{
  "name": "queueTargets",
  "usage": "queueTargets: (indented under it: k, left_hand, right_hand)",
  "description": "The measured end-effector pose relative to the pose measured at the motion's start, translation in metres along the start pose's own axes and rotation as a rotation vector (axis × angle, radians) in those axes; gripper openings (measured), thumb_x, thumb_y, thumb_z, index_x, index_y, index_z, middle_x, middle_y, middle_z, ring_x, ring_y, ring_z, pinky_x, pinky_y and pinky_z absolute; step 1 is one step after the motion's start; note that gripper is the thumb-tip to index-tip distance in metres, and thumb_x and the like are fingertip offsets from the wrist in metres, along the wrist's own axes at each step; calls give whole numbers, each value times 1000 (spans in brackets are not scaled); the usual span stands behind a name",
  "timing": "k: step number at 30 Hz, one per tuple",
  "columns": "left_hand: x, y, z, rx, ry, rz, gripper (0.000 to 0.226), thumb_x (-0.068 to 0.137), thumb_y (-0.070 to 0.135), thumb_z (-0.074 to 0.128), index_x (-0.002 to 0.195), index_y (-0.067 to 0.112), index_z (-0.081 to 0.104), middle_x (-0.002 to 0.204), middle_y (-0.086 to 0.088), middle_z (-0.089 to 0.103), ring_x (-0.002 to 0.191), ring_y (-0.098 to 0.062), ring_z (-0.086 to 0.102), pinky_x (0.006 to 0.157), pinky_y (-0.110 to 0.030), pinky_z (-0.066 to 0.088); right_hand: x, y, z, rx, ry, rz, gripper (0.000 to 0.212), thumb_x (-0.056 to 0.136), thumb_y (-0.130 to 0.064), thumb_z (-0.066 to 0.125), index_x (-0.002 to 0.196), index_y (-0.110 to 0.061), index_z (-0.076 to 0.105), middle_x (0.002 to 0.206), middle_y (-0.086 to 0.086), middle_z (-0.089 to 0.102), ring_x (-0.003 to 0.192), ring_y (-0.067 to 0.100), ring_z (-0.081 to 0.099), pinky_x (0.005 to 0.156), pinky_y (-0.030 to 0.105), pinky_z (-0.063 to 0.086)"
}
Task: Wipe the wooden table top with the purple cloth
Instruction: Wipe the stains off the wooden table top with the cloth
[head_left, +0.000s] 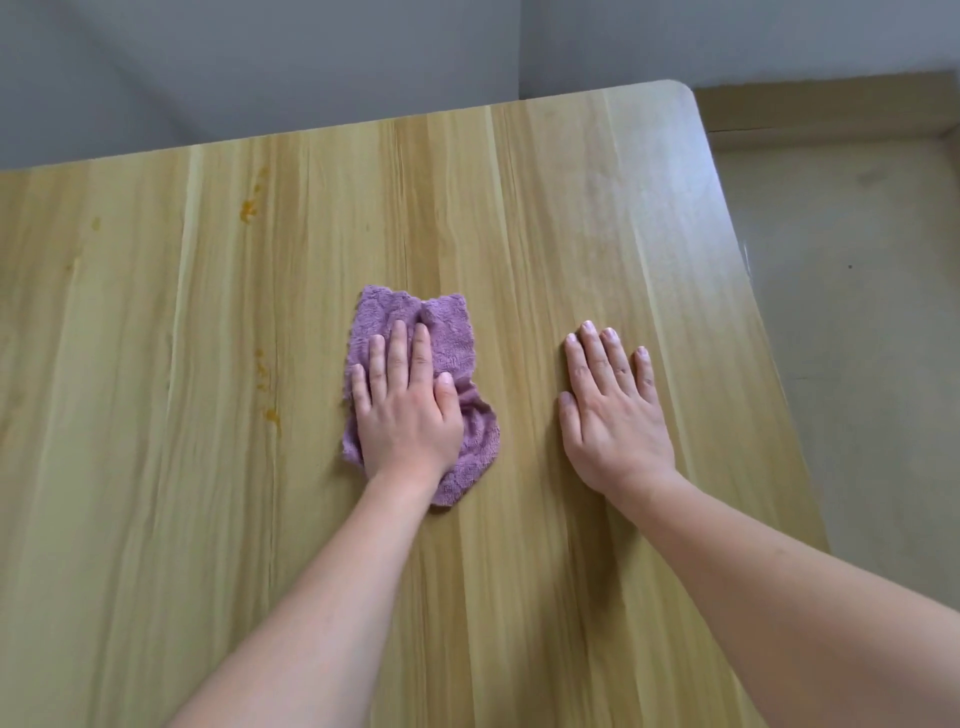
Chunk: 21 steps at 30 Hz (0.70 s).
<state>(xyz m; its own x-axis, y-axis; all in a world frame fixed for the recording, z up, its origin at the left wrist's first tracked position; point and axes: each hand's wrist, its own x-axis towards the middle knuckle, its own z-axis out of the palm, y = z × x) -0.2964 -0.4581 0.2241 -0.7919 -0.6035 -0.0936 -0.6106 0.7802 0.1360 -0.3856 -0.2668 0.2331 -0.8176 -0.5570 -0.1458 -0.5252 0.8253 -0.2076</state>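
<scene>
The purple cloth (447, 332) lies crumpled near the middle of the wooden table top (545, 208). My left hand (405, 410) rests flat on top of it, fingers stretched forward and pressing it onto the wood. My right hand (613, 415) lies flat on the bare wood to the right of the cloth, fingers slightly apart, holding nothing. Orange stains mark the wood at the left: one spot (248, 210) toward the far edge and a streak (270, 410) close to the cloth's left side.
The table's right edge (748, 291) drops to a pale tiled floor (857, 338). A grey wall (260, 67) stands just behind the far edge. A smaller orange spot (95, 223) sits at the far left.
</scene>
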Motion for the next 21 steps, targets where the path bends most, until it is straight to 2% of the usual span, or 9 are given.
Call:
queueTargets:
  k: [3,6,10,13,17,21]
  left_hand:
    - [-8,2,1,-12,28,-131,64,98,41,21,158,20,18,166,-3,13,153,-26,9,123,-49,6]
    - [-18,37,4,-41,49,-197,63,97,40,25,157,18,22,165,-7,19,151,-33,13,121,-54,8]
    - [-48,69,13,-38,14,11,60,99,40,26,157,24,24,164,-3,20,151,-33,14,121,-55,10]
    - [-57,43,12,4,-21,102,61,98,42,23,157,26,21,165,-1,18,152,-28,15,122,-51,11]
    - [-75,-4,6,-8,30,-221,64,98,43,20,158,20,17,166,-4,13,153,-26,10,123,-48,5]
    - [-80,2,7,-31,47,-273,64,98,41,25,157,18,19,165,-5,15,153,-28,10,123,-50,4]
  right_hand:
    - [-1,-1,0,3,4,2,62,97,-36,20,155,-16,13,163,0,4,150,18,-5,120,46,-2]
    - [0,1,0,8,0,2,62,97,-35,22,155,-16,14,163,1,5,150,18,-3,120,45,-3]
    - [1,1,0,10,10,0,63,95,-35,22,154,-15,18,163,2,10,150,20,1,120,46,-1]
    - [-1,1,1,5,15,-3,63,95,-35,23,154,-15,18,163,1,9,150,19,1,120,45,-2]
    - [-1,3,2,14,6,0,61,97,-35,24,155,-17,14,163,-1,5,150,17,-4,120,44,-5]
    - [-1,2,3,22,18,-1,61,98,-34,25,155,-17,14,163,-1,5,150,17,-4,120,44,-6]
